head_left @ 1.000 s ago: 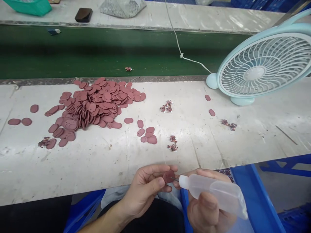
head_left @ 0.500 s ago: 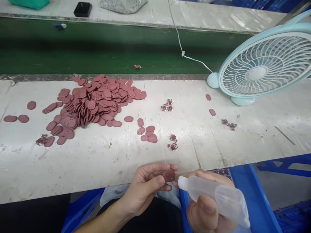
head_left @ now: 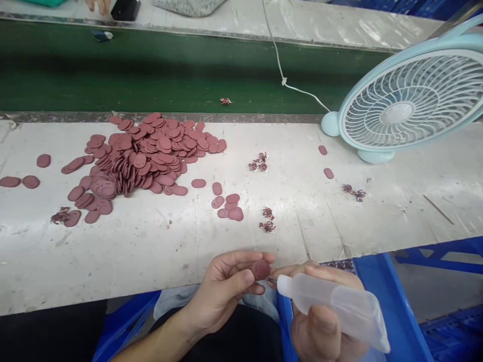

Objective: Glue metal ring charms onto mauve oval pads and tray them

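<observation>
My left hand [head_left: 222, 291] pinches a small reddish-brown oval disc [head_left: 261, 270] with small holes between thumb and fingers, at the table's front edge. Wrapped in my right hand [head_left: 317, 334] is a translucent squeeze bottle [head_left: 339, 306] with a white cap and a thin metal tip. The bottle lies nearly level, its tip pointing left at the disc's lower right edge; whether they touch I cannot tell. Beyond my hands are a few loose discs [head_left: 236, 214] and small dark red-brown horse-like figures [head_left: 267, 227].
A large pile of similar discs [head_left: 158, 151] covers the left of the white table [head_left: 151, 261]. A light blue fan [head_left: 396, 113] stands at right, its cord running back over a green belt [head_left: 169, 90]. Blue crates [head_left: 392, 301] sit below. Another person's hand [head_left: 98, 6] shows at top left.
The bottle tip has shifted from the disc's face to its lower right edge. On the green belt a small figure has moved right. Another person's hand has appeared by the black box.
</observation>
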A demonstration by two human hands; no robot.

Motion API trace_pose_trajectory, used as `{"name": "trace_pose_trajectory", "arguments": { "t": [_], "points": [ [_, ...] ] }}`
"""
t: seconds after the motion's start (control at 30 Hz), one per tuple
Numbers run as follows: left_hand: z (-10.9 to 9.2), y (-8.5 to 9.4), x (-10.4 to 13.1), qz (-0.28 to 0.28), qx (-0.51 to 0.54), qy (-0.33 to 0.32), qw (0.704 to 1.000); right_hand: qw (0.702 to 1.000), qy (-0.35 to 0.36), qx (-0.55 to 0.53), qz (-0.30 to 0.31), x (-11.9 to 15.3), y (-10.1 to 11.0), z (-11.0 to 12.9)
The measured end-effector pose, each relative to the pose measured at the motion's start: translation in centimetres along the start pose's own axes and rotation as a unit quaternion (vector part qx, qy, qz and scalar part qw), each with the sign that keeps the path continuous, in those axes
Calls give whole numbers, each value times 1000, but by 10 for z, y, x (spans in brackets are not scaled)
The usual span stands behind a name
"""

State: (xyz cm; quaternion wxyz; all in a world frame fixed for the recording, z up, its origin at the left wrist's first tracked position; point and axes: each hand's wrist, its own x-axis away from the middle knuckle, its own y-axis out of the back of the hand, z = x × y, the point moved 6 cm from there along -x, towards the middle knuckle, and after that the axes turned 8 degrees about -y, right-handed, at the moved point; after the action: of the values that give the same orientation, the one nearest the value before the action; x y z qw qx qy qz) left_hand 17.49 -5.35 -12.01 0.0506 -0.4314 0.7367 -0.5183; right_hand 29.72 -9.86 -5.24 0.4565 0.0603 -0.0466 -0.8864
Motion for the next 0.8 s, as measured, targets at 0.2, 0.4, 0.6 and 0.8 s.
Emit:
{"name": "trace_pose_trajectory", "arguments": {
  "t": [0.2, 0.4, 0.6, 0.8],
  "points": [
    [-5, 2, 0, 6, -8, -12, 1000, 904, -209, -372, 10, -42, 32, -39],
    [-17, 14, 5, -45, -15, -18, 999, 551, -302, -746, 222, -111, 53, -88],
    [-30, 30, 7, -116, -11, -26, 993, 596, -236, -729, 239, -100, 39, -66],
    [-38, 52, -4, -133, 12, -36, 990, 987, -96, 0, 132, -131, -33, -18]
  ]
}}
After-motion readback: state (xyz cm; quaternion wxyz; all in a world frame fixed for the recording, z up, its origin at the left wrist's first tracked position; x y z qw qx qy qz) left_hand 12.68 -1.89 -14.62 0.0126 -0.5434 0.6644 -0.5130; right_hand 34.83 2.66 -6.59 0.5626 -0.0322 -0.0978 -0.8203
